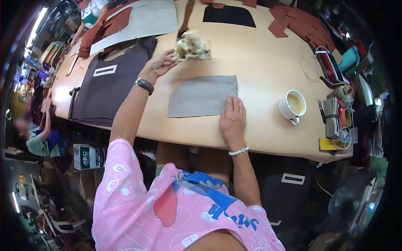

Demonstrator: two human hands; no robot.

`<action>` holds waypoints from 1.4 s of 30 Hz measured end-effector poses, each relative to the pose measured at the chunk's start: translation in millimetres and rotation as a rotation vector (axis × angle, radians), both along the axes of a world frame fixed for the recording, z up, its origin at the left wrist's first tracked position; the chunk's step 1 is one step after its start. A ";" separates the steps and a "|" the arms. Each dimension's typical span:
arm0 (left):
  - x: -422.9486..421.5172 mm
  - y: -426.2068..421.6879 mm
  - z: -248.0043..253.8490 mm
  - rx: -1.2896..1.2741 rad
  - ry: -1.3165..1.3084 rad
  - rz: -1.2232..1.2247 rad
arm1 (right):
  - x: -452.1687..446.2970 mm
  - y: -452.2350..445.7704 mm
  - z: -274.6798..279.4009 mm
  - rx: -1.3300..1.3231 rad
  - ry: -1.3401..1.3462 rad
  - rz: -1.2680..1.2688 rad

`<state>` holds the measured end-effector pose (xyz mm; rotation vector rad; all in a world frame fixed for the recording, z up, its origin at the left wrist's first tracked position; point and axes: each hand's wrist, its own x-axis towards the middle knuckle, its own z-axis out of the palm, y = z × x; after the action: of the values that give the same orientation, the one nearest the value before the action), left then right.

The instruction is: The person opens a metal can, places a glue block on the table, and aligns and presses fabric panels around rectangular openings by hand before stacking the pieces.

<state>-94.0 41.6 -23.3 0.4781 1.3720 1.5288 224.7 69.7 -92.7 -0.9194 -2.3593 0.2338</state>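
My left hand (161,63) reaches out over the table, fingers closed on the near left edge of a lumpy, cream-and-brown crusted block (193,47); its kind I cannot make out. Behind the block lies a dark, narrow, handle-like strip (185,19). My right hand (233,121) rests flat, fingers stretched, on the lower right edge of a grey panel (203,97) with one rounded corner and dark specks at its upper right. Nothing is gripped by the right hand.
Dark cloth pieces (104,94) lie left, with a pale sheet (153,19) beyond. A white cup (292,105) holding tan liquid stands right, near bundled tools (333,119). A black panel (229,16) and rust-coloured pieces (299,25) lie farther back. Two people are at left.
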 end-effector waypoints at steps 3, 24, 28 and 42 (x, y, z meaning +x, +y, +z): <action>-24.2 -42.3 -12.1 0.018 -0.049 0.097 | 0.0 1.1 -2.6 0.017 -0.005 0.008; 54.0 -96.4 -53.7 0.049 0.908 0.382 | 0.7 -0.3 9.3 -0.008 0.020 0.017; 100.6 -129.7 -68.5 -0.108 1.238 0.056 | 1.4 -4.0 14.6 -0.020 0.025 0.034; 120.3 -149.2 -48.5 -0.192 1.499 -0.012 | 22.6 -51.2 23.6 -0.182 0.105 -0.144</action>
<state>26.3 -107.6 -71.8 1.6779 2.5252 0.8600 247.4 18.5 -69.2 -1.1292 -2.1916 0.4333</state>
